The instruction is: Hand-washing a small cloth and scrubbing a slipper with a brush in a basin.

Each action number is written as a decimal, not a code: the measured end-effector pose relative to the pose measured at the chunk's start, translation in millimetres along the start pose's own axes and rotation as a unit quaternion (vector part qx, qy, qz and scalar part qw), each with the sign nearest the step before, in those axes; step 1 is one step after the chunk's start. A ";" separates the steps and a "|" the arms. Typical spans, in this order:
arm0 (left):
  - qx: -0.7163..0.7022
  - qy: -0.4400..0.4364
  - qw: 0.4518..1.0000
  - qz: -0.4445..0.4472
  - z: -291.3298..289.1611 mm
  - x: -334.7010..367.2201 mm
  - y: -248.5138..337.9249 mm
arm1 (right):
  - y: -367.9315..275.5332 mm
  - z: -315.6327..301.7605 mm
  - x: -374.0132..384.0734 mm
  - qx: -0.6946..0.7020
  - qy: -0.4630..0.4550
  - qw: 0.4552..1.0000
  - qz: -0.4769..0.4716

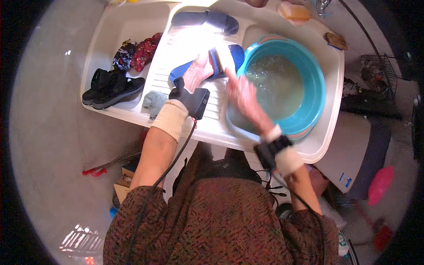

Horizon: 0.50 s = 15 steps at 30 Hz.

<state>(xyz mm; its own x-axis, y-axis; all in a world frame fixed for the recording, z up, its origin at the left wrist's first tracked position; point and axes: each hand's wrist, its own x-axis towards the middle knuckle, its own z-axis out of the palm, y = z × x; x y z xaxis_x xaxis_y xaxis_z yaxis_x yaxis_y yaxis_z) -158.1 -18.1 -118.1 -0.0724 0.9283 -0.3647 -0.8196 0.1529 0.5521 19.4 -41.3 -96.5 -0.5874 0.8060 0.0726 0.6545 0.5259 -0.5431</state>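
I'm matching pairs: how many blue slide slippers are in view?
2: a dark blue slide slipper farthest up the white ribbed washboard; a brighter blue slide slipper nearer, under the left hand. Others may be hidden.

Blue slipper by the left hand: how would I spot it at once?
In the big white sink, find the ribbed board left of the turquoise basin. On it, the blue slipper lies nearer the person, the left hand touching it. Its brighter blue sets it apart from the darker slipper beyond.
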 end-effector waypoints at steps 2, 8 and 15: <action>-0.006 -0.006 1.000 -0.004 3.5 4.7 -2.0 | -5.9 4.0 -18.2 -0.004 0.016 1.000 -0.003; -0.001 -0.036 0.999 0.000 4.1 16.3 -8.1 | -0.6 0.3 72.9 -0.002 -0.014 1.000 -0.006; 0.112 -0.020 0.992 -0.061 9.8 -8.8 -6.2 | -20.0 -27.4 -4.6 -0.057 0.031 0.998 0.019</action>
<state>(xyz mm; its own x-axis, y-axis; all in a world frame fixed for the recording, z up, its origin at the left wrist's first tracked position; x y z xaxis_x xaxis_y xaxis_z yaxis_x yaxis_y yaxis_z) -146.8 -23.9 -110.9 0.0458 0.9100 -0.4122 -0.6735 0.3329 0.6600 22.1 -48.0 -63.0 -0.5322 0.8398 0.1072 0.7283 0.5187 -0.4478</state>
